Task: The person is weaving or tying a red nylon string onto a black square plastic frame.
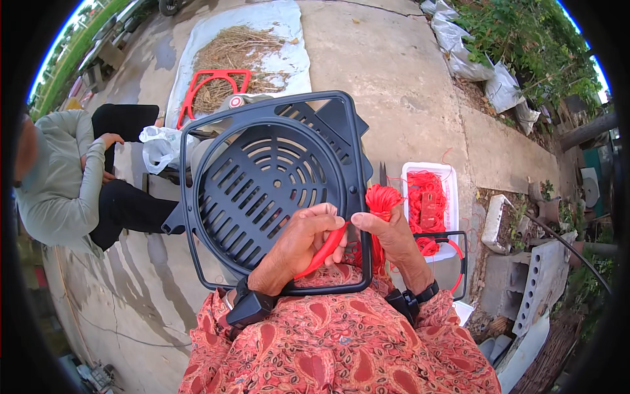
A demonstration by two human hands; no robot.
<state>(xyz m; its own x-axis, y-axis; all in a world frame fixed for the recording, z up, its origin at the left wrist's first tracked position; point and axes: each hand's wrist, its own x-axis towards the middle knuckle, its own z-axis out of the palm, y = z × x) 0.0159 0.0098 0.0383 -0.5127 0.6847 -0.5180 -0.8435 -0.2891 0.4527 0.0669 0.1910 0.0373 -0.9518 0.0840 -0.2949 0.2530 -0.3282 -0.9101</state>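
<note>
A black frame with rounded corners [359, 262] lies across my lap, beside or around a round black slotted plastic seat [275, 184]. My left hand [308, 240] is closed around a curved red band [326, 252] near the frame's right side, with thumb and finger pinched at its upper end. Close by, my right hand [394, 236] grips a looped bundle of red cord [383, 199], its thumb almost meeting the left fingertips. Some red strands hang below the bundle. Whether the band is cord wound on a rod or a tube, I cannot tell.
A white tray [453, 190] of tangled red cord stands to the right, near a smaller black frame with a red curve [464, 262]. At the left sits another person [65, 177] by a white plastic bag [161, 148]. A red frame [187, 108] rests on a pale sheet [292, 59] with dried stalks.
</note>
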